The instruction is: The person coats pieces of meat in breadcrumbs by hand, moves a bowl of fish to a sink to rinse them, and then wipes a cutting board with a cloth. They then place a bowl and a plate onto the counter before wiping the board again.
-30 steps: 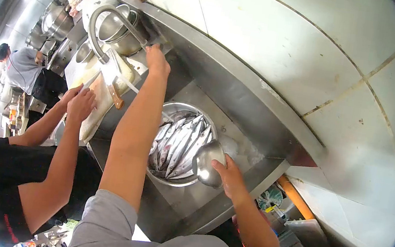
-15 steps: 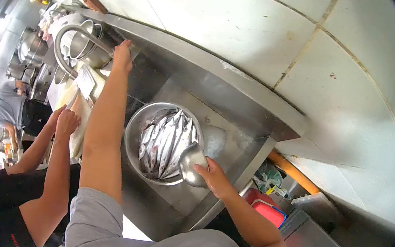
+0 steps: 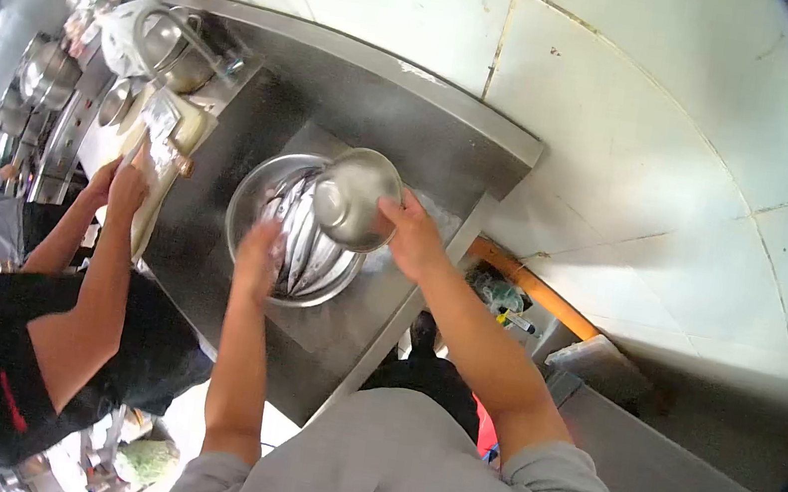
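Several long silvery fish (image 3: 300,253) lie side by side in a large round metal bowl (image 3: 239,214) in the sink. My right hand (image 3: 413,236) grips a small metal bowl (image 3: 357,203) by its rim, tilted over the upper right of the large bowl and covering part of the fish. My left hand (image 3: 258,255) is at the left side of the large bowl, over the fish. Motion smears its fingers, so I cannot make out their pose or whether they touch the fish.
The steel sink (image 3: 202,214) surrounds the large bowl, and a curved faucet (image 3: 187,31) stands at its far left. Left of it, a co-worker's hands (image 3: 125,186) hold a knife over a cutting board (image 3: 156,203). A tiled wall (image 3: 622,127) rises behind the sink.
My left hand has come from the faucet down to the fish. My right hand has brought the small bowl up and over the large bowl, tilting it. My view has shifted.
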`<state>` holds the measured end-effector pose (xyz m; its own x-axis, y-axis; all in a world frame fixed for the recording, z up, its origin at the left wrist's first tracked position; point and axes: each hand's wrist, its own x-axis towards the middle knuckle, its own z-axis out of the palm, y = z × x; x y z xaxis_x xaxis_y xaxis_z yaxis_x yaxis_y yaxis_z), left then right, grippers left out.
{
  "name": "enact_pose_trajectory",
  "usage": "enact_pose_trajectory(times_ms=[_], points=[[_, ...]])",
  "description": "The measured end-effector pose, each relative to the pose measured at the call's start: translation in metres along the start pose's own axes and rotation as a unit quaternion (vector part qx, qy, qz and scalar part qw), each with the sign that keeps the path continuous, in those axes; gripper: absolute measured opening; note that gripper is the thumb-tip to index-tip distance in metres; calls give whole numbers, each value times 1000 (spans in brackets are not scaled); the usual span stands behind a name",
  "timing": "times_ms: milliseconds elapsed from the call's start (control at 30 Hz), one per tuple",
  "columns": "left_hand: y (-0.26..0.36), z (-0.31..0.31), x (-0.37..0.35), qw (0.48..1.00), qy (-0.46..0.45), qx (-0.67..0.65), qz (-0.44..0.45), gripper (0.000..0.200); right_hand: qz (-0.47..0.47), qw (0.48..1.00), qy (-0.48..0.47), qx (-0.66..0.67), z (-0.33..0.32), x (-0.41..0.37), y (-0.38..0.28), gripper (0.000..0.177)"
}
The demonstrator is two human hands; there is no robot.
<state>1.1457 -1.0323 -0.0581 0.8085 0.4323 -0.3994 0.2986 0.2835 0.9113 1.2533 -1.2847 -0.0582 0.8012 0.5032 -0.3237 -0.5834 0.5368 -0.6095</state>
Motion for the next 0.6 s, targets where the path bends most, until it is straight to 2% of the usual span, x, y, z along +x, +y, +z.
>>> enact_pose_trajectory(times_ms=[67, 167, 233, 300, 333, 433, 467, 533, 600], points=[[-30, -15, -71, 998, 30, 2, -57, 43, 21, 994, 86, 71, -49, 34, 45, 41], [-25, -15, -144, 996, 14, 14, -92, 45, -24, 990, 3, -138, -19, -3, 29, 47], [-18, -12, -182, 996, 4, 6, -94, 46, -48, 922, -58, -380, 13, -38, 21, 38], [-12, -11, -202, 994, -33, -61, -86, 60, -89, 800, -144, -576, 55, -86, 18, 33], [-6, -7, -211, 991, -51, -88, -83, 65, -210, 762, -181, -585, 52, -98, 46, 25], [-3, -19, -232, 977, -111, -156, -89, 78, -264, 557, -328, -716, 88, -144, 77, 30], [-11, -25, -245, 979, -27, -176, -101, 71, -280, 549, -351, -705, 97, -159, 92, 28], [-33, -52, -271, 981, 34, -168, -91, 53, -311, 535, -396, -678, 114, -186, 123, 25], [-56, -85, -305, 976, 104, -178, -69, 45, -263, 536, -474, -647, 132, -215, 156, 29]])
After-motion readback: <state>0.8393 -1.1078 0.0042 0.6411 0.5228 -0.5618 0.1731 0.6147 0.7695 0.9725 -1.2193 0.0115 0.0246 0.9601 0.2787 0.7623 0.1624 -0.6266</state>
